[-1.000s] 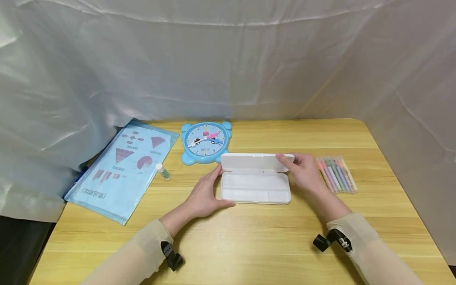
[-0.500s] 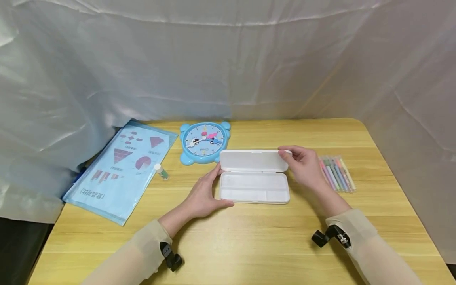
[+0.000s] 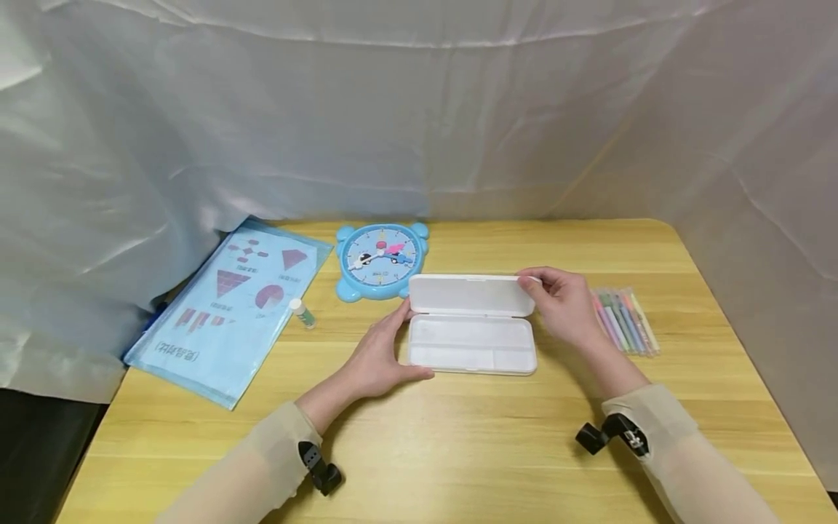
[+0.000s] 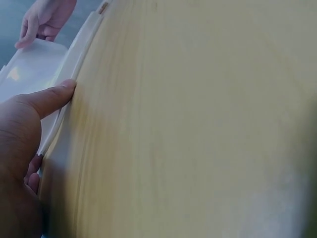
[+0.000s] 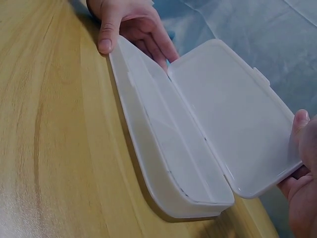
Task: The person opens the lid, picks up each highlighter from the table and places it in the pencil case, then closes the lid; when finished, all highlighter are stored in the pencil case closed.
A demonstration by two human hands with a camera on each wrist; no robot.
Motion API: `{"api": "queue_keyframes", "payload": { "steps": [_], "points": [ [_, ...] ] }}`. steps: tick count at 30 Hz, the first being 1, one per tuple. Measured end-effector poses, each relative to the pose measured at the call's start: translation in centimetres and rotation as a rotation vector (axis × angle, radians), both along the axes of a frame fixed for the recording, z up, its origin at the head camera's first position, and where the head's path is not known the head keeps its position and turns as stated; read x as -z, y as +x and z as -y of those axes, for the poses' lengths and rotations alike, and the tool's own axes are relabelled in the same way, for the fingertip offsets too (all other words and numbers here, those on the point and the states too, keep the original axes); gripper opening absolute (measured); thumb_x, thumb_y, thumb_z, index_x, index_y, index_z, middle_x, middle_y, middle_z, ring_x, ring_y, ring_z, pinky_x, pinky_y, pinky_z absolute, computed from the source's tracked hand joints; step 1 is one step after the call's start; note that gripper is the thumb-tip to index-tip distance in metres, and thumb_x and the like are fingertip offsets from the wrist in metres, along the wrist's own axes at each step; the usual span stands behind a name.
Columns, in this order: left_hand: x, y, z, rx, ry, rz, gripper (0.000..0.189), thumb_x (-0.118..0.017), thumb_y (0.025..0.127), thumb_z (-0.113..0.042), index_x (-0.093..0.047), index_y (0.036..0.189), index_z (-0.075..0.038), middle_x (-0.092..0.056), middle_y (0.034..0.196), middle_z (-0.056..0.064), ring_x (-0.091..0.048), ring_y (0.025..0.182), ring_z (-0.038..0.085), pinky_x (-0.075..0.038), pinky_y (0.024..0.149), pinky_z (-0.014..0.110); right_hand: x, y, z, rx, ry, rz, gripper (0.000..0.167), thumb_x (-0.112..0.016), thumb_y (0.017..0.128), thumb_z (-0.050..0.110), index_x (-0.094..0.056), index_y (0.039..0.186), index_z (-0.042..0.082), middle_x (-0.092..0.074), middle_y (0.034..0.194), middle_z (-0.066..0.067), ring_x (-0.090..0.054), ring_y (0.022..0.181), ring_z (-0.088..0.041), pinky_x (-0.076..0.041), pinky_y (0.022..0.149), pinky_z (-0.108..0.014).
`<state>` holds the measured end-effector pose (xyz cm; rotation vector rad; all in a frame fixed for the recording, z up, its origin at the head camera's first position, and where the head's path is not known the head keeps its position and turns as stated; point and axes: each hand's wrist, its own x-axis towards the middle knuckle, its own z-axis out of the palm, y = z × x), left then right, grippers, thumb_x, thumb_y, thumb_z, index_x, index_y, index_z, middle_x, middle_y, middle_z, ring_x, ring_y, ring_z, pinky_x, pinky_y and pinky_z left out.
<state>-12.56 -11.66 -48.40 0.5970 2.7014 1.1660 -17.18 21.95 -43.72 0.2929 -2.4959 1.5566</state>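
A white plastic pencil case (image 3: pixel 473 343) lies in the middle of the table with its lid (image 3: pixel 468 295) raised and leaning back. Its shallow compartments hold nothing. My left hand (image 3: pixel 376 360) grips the left end of the case, thumb on the front edge and fingers toward the back. At the lid's right corner, my right hand (image 3: pixel 564 306) pinches the rim between thumb and fingers. The right wrist view shows the thumb on the inner face of the lid (image 5: pixel 237 114) and the fingers partly hidden behind it.
Behind the case lies a blue toy clock (image 3: pixel 382 260), close to the lid. A glue stick (image 3: pixel 302 314) and a blue document folder (image 3: pixel 229 313) lie to the left. A clear pack of coloured markers (image 3: pixel 625 322) sits just right of my right hand.
My right hand has moved up and back with the lid, which now leans further open. The left hand keeps its grip on the base.
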Motion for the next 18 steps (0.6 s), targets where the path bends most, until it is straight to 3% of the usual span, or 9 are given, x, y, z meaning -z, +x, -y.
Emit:
{"api": "queue_keyframes", "payload": {
  "steps": [9,13,18],
  "points": [
    [-0.17,0.07,0.05,0.022,0.001,-0.007,0.134,-0.096,0.076,-0.050,-0.009,0.171,-0.013,-0.047,0.163,-0.001,-0.036,0.152,0.026,-0.027,0.123,0.050,0.02,-0.14,0.02,-0.015,-0.015,-0.010,0.016,-0.070,0.103,0.007,-0.078,0.106,-0.007,-0.066,0.076,-0.021,-0.048,0.060,-0.009,-0.040,0.051,-0.020],
    [-0.22,0.31,0.16,0.024,-0.017,-0.041,0.134,-0.095,0.075,-0.049,-0.010,0.170,-0.011,-0.041,0.166,0.007,-0.041,0.150,0.032,-0.033,0.121,0.051,0.10,-0.22,0.05,-0.014,-0.024,-0.007,0.015,-0.071,0.102,0.006,-0.078,0.106,-0.007,-0.064,0.074,-0.021,-0.046,0.059,-0.008,-0.037,0.050,-0.020],
    [-0.36,0.35,0.08,0.052,-0.024,-0.081,0.131,-0.095,0.075,-0.048,-0.011,0.169,-0.011,-0.027,0.170,0.010,-0.037,0.152,0.030,-0.033,0.120,0.045,-0.31,0.12,0.22,-0.004,-0.001,-0.012,0.014,-0.070,0.102,0.001,-0.077,0.107,-0.010,-0.061,0.073,-0.023,-0.043,0.060,-0.007,-0.035,0.051,-0.019]
  ]
}}
